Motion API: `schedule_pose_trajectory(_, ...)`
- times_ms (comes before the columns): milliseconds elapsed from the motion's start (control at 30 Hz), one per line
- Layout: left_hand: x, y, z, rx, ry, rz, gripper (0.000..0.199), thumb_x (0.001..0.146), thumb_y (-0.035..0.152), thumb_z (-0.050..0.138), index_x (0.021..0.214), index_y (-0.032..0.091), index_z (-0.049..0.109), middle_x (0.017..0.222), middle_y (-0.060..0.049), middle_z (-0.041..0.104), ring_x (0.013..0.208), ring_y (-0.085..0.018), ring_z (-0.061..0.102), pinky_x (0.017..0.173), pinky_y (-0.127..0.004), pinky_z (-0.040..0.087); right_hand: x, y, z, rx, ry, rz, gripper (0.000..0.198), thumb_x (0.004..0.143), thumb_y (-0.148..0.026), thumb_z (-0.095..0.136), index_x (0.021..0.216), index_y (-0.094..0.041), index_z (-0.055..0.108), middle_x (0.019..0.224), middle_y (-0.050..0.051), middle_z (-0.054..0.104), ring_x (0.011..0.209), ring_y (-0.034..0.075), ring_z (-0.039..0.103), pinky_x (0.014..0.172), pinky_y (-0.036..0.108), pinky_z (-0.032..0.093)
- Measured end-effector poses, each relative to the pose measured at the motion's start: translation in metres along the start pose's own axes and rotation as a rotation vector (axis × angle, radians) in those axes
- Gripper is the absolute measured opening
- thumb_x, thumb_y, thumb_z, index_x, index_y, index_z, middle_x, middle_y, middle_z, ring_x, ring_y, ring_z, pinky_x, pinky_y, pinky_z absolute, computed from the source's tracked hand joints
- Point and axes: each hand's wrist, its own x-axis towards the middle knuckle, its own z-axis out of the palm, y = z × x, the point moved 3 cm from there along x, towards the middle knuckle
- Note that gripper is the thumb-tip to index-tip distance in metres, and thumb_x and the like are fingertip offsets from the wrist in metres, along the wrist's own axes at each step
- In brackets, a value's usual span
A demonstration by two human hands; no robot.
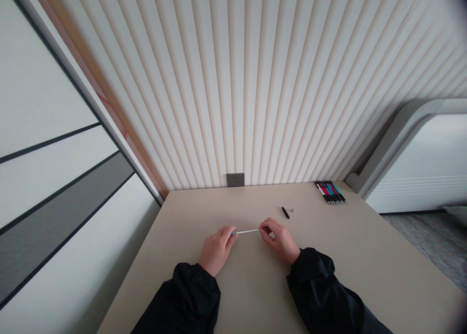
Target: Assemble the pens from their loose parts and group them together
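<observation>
A thin white pen refill [248, 231] stretches level between my two hands, just above the table. My left hand [218, 249] pinches its left end, where a bit of blue shows at the fingertips. At the other end, the fingers of my right hand [279, 239] are closed round the refill, with something small and dark partly hidden in them. Beyond my right hand lie a short black pen part [285, 213] and a small metallic piece [290, 210], too small to make out.
Several pens [330, 192], black with white, red and blue, lie side by side at the back right of the beige table [251, 295]. A dark wall socket [235, 179] sits behind the table's back edge. A grey and white bed headboard [416, 163] stands at the right.
</observation>
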Motion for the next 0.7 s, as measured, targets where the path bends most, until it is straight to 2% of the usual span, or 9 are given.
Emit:
schedule_pose_trajectory(133, 0.000, 0.005, 0.000, 0.044, -0.030, 0.063, 0.027, 0.098, 0.035, 0.035, 0.102, 0.024, 0.059, 0.088, -0.002, 0.067, 0.070, -0.016, 0.065, 0.059, -0.023, 0.043, 0.000, -0.003, 0.001, -0.023, -0.026, -0.014, 0.012, 0.090, -0.019, 0.049, 0.085, -0.019, 0.060, 0.080, 0.003, 0.059, 0.070, 0.014, 0.056, 0.065, 0.024, 0.046)
schedule_pose_trajectory(267, -0.001, 0.013, 0.002, 0.043, -0.058, 0.122, 0.024, 0.097, 0.033, 0.038, 0.098, 0.025, 0.061, 0.083, -0.001, 0.065, 0.066, -0.015, 0.063, 0.057, -0.022, 0.041, -0.001, -0.008, 0.005, -0.081, -0.053, -0.085, 0.016, 0.092, -0.024, 0.049, 0.086, -0.020, 0.063, 0.080, 0.004, 0.061, 0.070, 0.015, 0.057, 0.067, 0.027, 0.048)
schedule_pose_trajectory(400, -0.002, 0.020, 0.007, 0.036, -0.100, 0.144, 0.020, 0.096, 0.029, 0.042, 0.098, 0.025, 0.061, 0.082, -0.002, 0.064, 0.067, -0.016, 0.062, 0.057, -0.022, 0.040, -0.004, -0.010, 0.013, -0.069, -0.085, -0.158, 0.019, 0.094, -0.031, 0.050, 0.092, -0.021, 0.067, 0.084, 0.006, 0.066, 0.079, 0.017, 0.061, 0.074, 0.030, 0.049)
schedule_pose_trajectory(500, -0.001, 0.025, 0.010, 0.016, -0.121, 0.155, 0.019, 0.095, 0.026, 0.043, 0.096, 0.024, 0.061, 0.084, -0.002, 0.065, 0.068, -0.017, 0.064, 0.056, -0.023, 0.040, -0.007, -0.008, 0.019, -0.045, -0.055, -0.124, 0.019, 0.091, -0.033, 0.056, 0.105, -0.023, 0.064, 0.085, 0.004, 0.069, 0.081, 0.018, 0.062, 0.076, 0.030, 0.050)
schedule_pose_trajectory(700, 0.001, 0.024, 0.007, 0.002, -0.102, 0.105, 0.023, 0.097, 0.025, 0.037, 0.093, 0.022, 0.059, 0.081, -0.002, 0.066, 0.069, -0.016, 0.065, 0.059, -0.023, 0.041, -0.008, -0.007, 0.016, -0.037, -0.015, -0.049, 0.044, 0.086, -0.037, 0.063, 0.127, -0.027, 0.051, 0.097, 0.003, 0.071, 0.091, 0.018, 0.064, 0.086, 0.033, 0.050)
